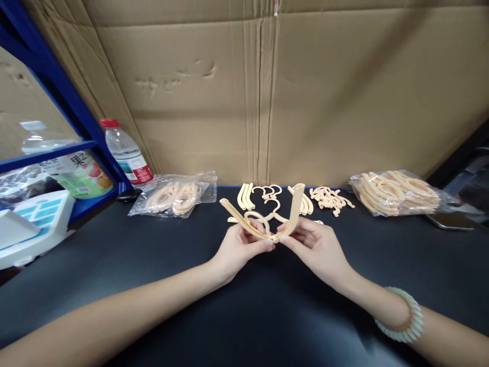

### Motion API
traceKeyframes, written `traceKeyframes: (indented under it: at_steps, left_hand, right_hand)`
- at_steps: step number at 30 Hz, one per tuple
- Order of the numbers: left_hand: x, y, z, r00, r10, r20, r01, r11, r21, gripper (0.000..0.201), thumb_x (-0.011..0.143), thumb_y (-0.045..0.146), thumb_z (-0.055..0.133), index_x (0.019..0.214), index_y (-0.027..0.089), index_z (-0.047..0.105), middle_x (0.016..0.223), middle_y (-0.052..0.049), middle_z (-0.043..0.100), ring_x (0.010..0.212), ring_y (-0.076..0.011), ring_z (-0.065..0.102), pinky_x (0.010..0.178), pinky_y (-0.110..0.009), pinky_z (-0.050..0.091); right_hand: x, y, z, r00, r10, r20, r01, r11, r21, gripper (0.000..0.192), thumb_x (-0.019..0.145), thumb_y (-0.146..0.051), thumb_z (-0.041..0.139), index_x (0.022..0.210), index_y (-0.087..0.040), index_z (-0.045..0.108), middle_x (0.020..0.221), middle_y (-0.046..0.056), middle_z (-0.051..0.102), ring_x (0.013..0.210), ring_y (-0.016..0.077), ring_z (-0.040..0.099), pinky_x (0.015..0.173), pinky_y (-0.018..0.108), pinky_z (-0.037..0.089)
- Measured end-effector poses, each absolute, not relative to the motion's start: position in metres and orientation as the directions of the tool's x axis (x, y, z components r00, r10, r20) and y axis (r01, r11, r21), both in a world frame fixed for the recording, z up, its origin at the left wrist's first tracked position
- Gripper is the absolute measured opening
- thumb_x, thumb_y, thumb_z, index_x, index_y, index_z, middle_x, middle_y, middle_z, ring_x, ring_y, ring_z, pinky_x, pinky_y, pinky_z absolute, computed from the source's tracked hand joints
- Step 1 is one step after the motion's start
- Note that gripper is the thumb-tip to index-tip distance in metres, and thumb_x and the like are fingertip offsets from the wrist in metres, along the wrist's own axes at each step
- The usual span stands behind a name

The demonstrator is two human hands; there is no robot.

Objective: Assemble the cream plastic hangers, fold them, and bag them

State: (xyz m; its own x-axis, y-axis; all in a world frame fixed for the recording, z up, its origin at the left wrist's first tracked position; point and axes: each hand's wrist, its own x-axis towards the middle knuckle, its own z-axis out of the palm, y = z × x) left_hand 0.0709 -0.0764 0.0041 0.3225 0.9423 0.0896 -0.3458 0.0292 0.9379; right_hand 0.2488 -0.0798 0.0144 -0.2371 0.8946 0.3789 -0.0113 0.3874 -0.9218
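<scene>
Between my two hands is a cream plastic clothes hanger [292,220], its two arms spread upward in a V and its round hook pointing away. My left hand [241,250] is closed on it near the middle joint, thumb along the bottom. On the other side of that joint, my right hand [319,248] pinches the right arm with thumb and fingers. Just behind lies another hanger [273,206] on the black table, partly hidden. Loose hanger arms [245,196], hooks [267,192] and a pile of small cream pieces [330,198] lie beyond it.
Clear bags of cream parts lie at the left [173,196] and right [395,192], with a phone [451,221] by the right one. A red-capped bottle [128,155] stands at the back left beside a blue frame [82,109]. A cardboard wall [198,102] closes off the back.
</scene>
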Motion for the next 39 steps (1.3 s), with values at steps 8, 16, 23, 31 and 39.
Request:
traceKeyframes:
  at_steps: [8,16,23,31,39]
  left_hand:
    - [0.072,-0.076,0.003,0.284,0.958,0.034,-0.292,0.053,0.955,0.029,0.063,0.014,0.081,0.075,0.014,0.055,0.070,0.002,0.068,0.067,-0.0121,0.067,0.070,-0.024,0.056]
    - [0.067,-0.072,0.011,0.212,0.977,0.034,-0.296,0.031,0.955,0.022,0.071,0.021,0.078,0.082,0.011,0.061,0.076,-0.002,0.071,0.068,-0.0123,0.069,0.069,-0.021,0.058]
    - [0.042,-0.044,0.033,0.068,0.997,-0.039,-0.407,0.063,0.911,0.003,0.081,0.010,0.066,0.078,0.009,0.064,0.071,-0.005,0.071,0.061,-0.0092,0.067,0.063,-0.014,0.057]
    - [0.001,-0.016,0.048,0.202,0.979,0.037,-0.237,0.012,0.971,0.014,0.070,0.011,0.075,0.075,0.013,0.061,0.076,-0.001,0.069,0.068,-0.0077,0.066,0.063,-0.011,0.052]
    - [-0.012,-0.014,0.049,0.554,0.807,0.204,0.567,-0.545,0.618,0.018,0.075,0.031,0.072,0.073,0.016,0.063,0.072,0.000,0.065,0.068,-0.0134,0.059,0.064,-0.024,0.045]
  right_hand:
    - [0.249,-0.078,0.011,-0.201,0.910,0.364,0.050,0.380,-0.924,0.016,0.076,-0.032,0.071,0.082,-0.018,0.064,0.081,0.005,0.069,0.075,0.0203,0.069,0.072,0.034,0.058]
    - [0.256,-0.063,0.011,-0.193,0.951,0.243,-0.061,0.236,-0.970,0.026,0.065,-0.033,0.080,0.078,-0.018,0.064,0.069,0.001,0.067,0.064,0.0165,0.066,0.065,0.031,0.057]
    - [0.302,-0.030,0.033,-0.284,0.905,0.315,-0.088,0.303,-0.949,0.025,0.067,-0.030,0.081,0.081,-0.018,0.064,0.063,-0.001,0.064,0.057,0.0130,0.062,0.056,0.026,0.053]
    - [0.343,-0.012,0.050,-0.368,0.872,0.323,0.281,0.435,-0.855,0.027,0.066,-0.038,0.080,0.074,-0.018,0.063,0.077,0.003,0.067,0.071,0.0181,0.063,0.064,0.030,0.049]
    - [0.350,-0.008,0.046,-0.655,0.726,0.210,0.532,0.641,-0.553,0.019,0.070,-0.033,0.075,0.068,-0.018,0.064,0.079,0.003,0.064,0.078,0.0196,0.058,0.073,0.032,0.043]
